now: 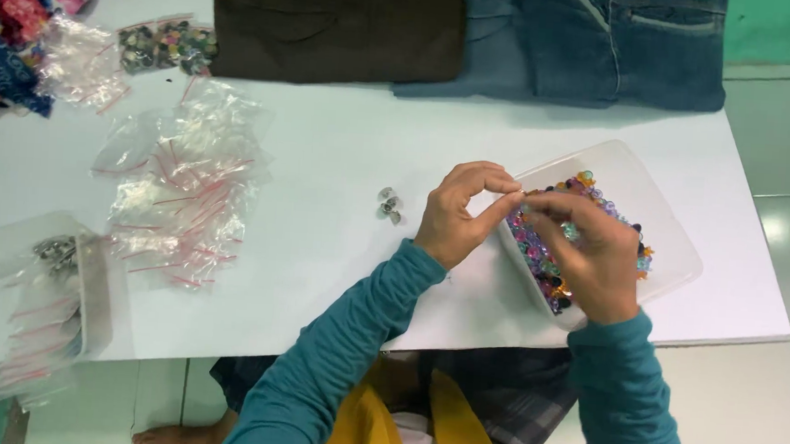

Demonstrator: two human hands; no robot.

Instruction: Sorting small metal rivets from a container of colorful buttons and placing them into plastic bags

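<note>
I note both hands meeting over the left rim of the clear tray (660, 220) of coloured beads (548, 259). The left hand (457, 218) has thumb and forefinger pressed together, apparently pinching something too small to identify. The right hand (590, 252) hovers directly above the beads, its fingertips closed toward the left hand's. The beads lie just beneath and to the right; the right hand is nearer. A few small loose pieces (390, 205) lie on the white table (344, 155), left of the hands.

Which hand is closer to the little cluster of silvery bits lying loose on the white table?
The left hand. It is just right of the silvery bits, not touching them. The right hand is farther off, over the clear tray of coloured beads.
</note>
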